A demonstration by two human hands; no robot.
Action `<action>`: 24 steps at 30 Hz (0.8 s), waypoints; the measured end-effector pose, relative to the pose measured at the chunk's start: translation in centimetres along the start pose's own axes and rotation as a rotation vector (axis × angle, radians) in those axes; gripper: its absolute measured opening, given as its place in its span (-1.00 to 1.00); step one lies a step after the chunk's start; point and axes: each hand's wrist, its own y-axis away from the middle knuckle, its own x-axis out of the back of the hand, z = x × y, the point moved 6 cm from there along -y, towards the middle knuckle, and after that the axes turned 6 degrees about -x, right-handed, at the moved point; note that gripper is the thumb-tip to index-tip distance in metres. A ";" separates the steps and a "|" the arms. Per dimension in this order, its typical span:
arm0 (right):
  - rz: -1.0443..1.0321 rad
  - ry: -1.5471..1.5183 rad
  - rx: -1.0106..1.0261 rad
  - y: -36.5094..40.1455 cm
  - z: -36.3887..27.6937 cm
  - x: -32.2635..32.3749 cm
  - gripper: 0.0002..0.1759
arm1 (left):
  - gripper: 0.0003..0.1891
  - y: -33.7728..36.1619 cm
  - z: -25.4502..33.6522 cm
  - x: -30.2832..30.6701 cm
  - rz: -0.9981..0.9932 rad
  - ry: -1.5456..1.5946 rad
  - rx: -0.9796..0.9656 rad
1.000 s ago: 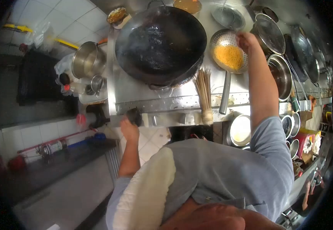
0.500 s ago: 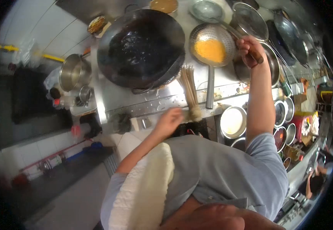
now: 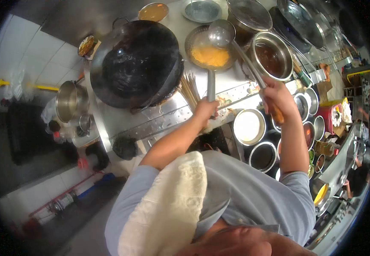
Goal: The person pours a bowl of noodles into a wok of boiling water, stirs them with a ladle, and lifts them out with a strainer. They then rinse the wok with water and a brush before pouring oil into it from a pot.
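Ladle [image 3: 222,34] (wooden-handled) in right hand [image 3: 277,99]

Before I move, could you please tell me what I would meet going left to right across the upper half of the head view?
Empty steel pot, black wok, perforated strainer with orange food, pot of brown liquid.

The ladle [image 3: 222,34] partly hides the strainer [image 3: 190,46]; the sieve's [image 3: 249,13] top is cut off.
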 end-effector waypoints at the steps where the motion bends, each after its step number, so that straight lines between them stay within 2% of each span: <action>1: 0.080 0.214 -0.026 0.7 0.8 0.1 -0.38 | -0.71 -0.3 -0.5 0.8 0.000 -0.006 0.007; 2: 0.158 0.433 -0.048 1.1 1.4 0.2 -0.25 | -0.72 -0.8 -0.5 1.8 0.033 -0.030 -0.023; 3: 0.162 0.430 -0.044 0.7 2.7 0.1 -0.25 | -0.72 -1.2 0.0 2.2 0.062 -0.056 -0.060; 5: 0.359 0.851 0.196 -0.5 4.1 0.1 -0.22 | -0.72 0.3 1.2 0.7 0.010 -0.057 -0.076; 6: 0.380 0.914 0.133 -0.5 4.1 -0.8 -0.17 | -0.70 1.0 1.0 0.7 0.010 -0.122 -0.042; 7: 0.327 1.009 0.064 -0.6 3.9 -1.8 -0.14 | -0.68 1.5 0.6 1.2 0.014 -0.185 -0.007; 10: 0.362 1.140 0.149 -2.1 6.2 -1.2 -0.15 | -0.65 0.5 1.6 2.3 0.009 -0.185 -0.025; 11: 0.316 1.186 0.239 -1.7 6.5 -0.7 -0.15 | -0.65 1.0 2.1 2.1 0.026 -0.186 -0.020; 12: 0.263 1.232 0.328 -1.2 6.9 -0.5 -0.16 | -0.75 1.2 2.9 2.0 0.034 -0.149 -0.047; 13: 0.255 1.236 0.330 -0.1 6.3 0.0 -0.16 | -0.75 0.6 2.6 2.8 0.040 -0.142 -0.046; 15: 0.224 1.340 0.186 1.9 5.0 1.5 -0.14 | -0.76 -1.1 2.2 4.8 0.049 -0.109 -0.045; 19: 0.338 1.320 0.197 1.4 6.6 2.9 -0.11 | -0.73 2.1 3.5 2.6 0.007 -0.061 0.053; 21: 0.385 0.939 0.254 0.0 5.3 2.0 -0.14 | -0.72 2.8 3.4 1.9 0.002 -0.058 0.058; 22: 0.420 0.815 0.078 -0.9 3.5 0.8 -0.18 | -0.72 3.3 2.7 2.1 0.035 -0.078 0.051; 24: 0.498 0.832 0.436 -6.3 1.6 -0.1 -0.21 | -0.71 2.9 3.1 2.7 0.104 -0.127 0.002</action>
